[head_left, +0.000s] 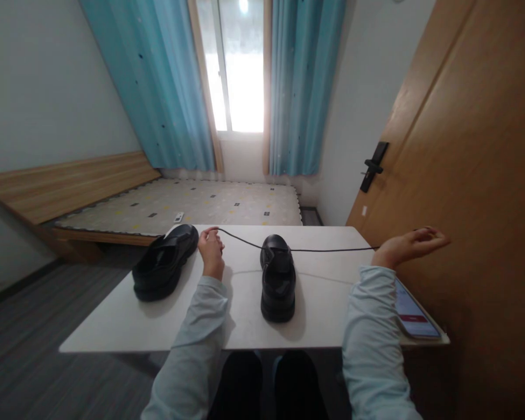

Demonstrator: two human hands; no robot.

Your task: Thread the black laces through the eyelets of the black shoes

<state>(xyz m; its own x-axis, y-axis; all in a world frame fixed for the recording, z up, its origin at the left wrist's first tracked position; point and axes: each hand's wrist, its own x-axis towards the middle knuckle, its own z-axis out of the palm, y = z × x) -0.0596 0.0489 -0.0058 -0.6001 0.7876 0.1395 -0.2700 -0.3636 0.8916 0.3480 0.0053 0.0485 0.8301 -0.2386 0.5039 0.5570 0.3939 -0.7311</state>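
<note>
A black shoe (278,291) stands on the white table in front of me, its toe pointing away. A thin black shoelace (332,251) runs out from both sides of its upper part. On the left, my left hand (212,251) is closed, pinching one end of the lace above the table. The other end stretches nearly straight to my right hand (413,246), which is raised past the table's right side with its fingers bent together. How the lace lies within that hand is hidden. Another black shoe (164,265) rests at the table's left edge, beside my left hand.
The white table (245,326) spans the space before my knees. A phone (415,318) lies at its right edge under my right forearm. Beyond are a bed (219,201) with a small white object (179,217), blue curtains and a window. A wooden door (476,146) stands close on the right.
</note>
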